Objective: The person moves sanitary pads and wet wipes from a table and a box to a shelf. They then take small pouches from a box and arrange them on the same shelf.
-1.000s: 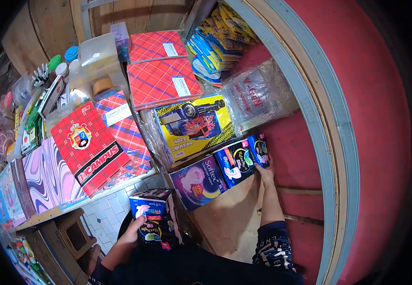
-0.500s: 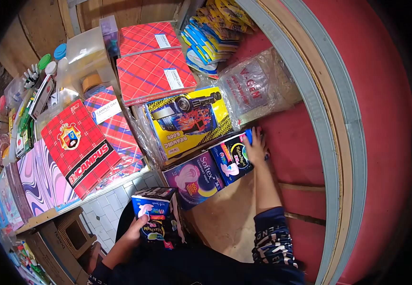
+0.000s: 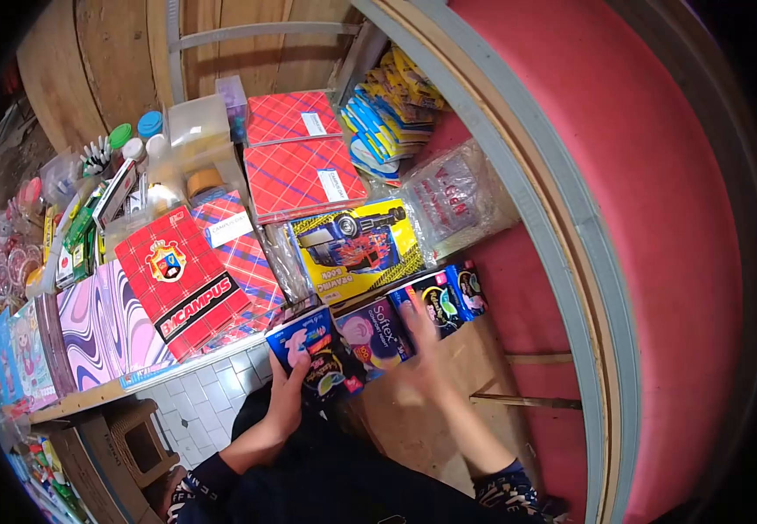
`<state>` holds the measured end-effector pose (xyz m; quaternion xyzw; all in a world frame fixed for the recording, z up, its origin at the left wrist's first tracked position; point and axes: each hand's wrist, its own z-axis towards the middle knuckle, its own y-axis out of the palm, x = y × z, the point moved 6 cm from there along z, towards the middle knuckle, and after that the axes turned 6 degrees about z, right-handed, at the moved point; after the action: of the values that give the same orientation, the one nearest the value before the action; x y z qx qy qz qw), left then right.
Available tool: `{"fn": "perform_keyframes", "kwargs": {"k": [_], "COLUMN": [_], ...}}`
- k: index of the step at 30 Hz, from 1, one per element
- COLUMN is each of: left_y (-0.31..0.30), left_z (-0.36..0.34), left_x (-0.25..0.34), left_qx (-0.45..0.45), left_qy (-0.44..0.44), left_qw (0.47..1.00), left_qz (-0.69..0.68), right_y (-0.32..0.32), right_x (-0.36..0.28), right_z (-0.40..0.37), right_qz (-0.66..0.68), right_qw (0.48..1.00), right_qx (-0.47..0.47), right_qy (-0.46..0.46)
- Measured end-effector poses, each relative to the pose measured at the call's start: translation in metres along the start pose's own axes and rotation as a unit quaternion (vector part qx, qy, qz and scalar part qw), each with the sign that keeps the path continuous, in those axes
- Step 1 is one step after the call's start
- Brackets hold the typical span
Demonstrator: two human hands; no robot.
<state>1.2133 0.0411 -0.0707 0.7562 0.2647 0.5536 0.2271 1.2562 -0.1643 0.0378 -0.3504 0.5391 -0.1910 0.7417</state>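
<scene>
My left hand (image 3: pixel 287 391) is closed around a dark blue and black pack of RelaxNight sanitary pads (image 3: pixel 326 367), thumb on its front. The pack is raised at the shelf's front edge, overlapping the left side of a purple Softex pad pack (image 3: pixel 366 334). To the right of that stands a row of RelaxNight packs (image 3: pixel 448 301), behind which lies a yellow drawing book (image 3: pixel 361 244). My right hand (image 3: pixel 429 349) is smeared by motion in front of where the Softex and RelaxNight packs meet.
Red plaid books (image 3: pixel 304 179) are stacked behind the drawing book, beside a plastic-wrapped pack (image 3: pixel 457 196). Blue and yellow sachets (image 3: pixel 387 113) pile up at the back. A red Emcampus book (image 3: pixel 178 275) lies left. A metal-edged frame (image 3: pixel 562 210) curves along the right.
My left hand has lifted its pad pack up to the Softex pack. My right hand has left the far right RelaxNight pack and moved left. The camera view has shifted.
</scene>
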Motion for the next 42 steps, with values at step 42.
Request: {"fn": "perform_keyframes", "kwargs": {"k": [42], "left_y": [0.061], "left_z": [-0.035], "left_x": [0.013], "left_qx": [-0.302], "left_qy": [0.351], "left_qw": [0.764], "left_qz": [0.449], "right_y": [-0.002], "right_x": [-0.014], "right_z": [-0.136], "right_qz": [0.642], "right_qw": [0.717], "right_qx": [0.131], "right_qy": [0.24]}}
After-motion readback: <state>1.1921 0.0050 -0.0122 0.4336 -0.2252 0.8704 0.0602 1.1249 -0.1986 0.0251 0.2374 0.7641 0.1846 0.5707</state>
